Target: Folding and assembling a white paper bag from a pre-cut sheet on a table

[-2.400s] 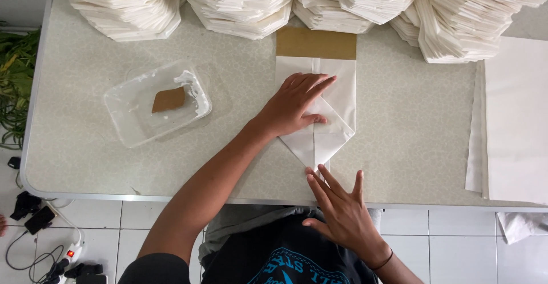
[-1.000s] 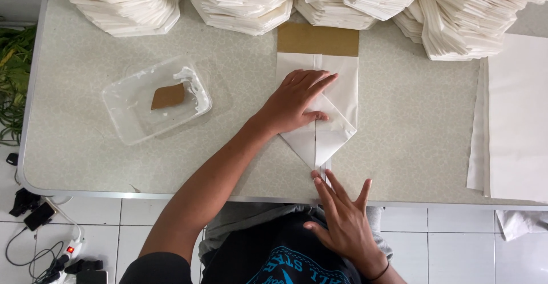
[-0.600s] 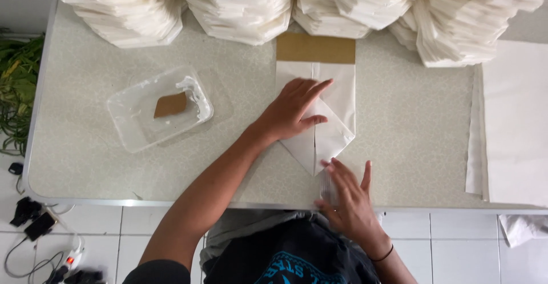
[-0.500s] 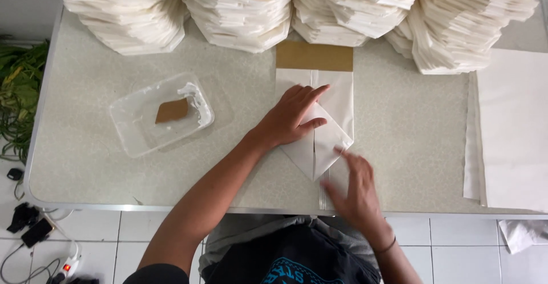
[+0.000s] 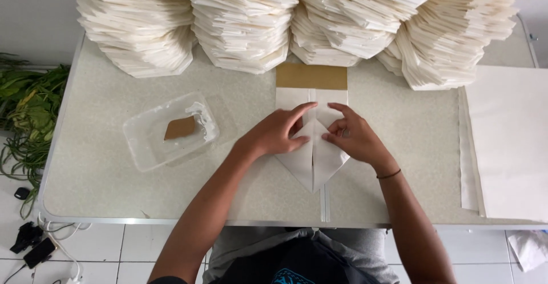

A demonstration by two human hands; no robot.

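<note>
A white paper bag lies flat in the middle of the table, with a brown strip at its far end and its near end folded to a point. My left hand presses on the left flap of the fold, fingers spread. Beside it my right hand rests on the right flap, fingertips bent at the centre crease. Both hands touch the paper without lifting it.
Tall stacks of folded white paper bags line the far edge of the table. A clear plastic tray holding a brown piece sits left. Flat white sheets lie at the right. Green plants and cables on the floor left.
My right hand rose from below the table edge onto the bag and now presses the right flap. The left hand stayed on the fold. The view shifted slightly.
</note>
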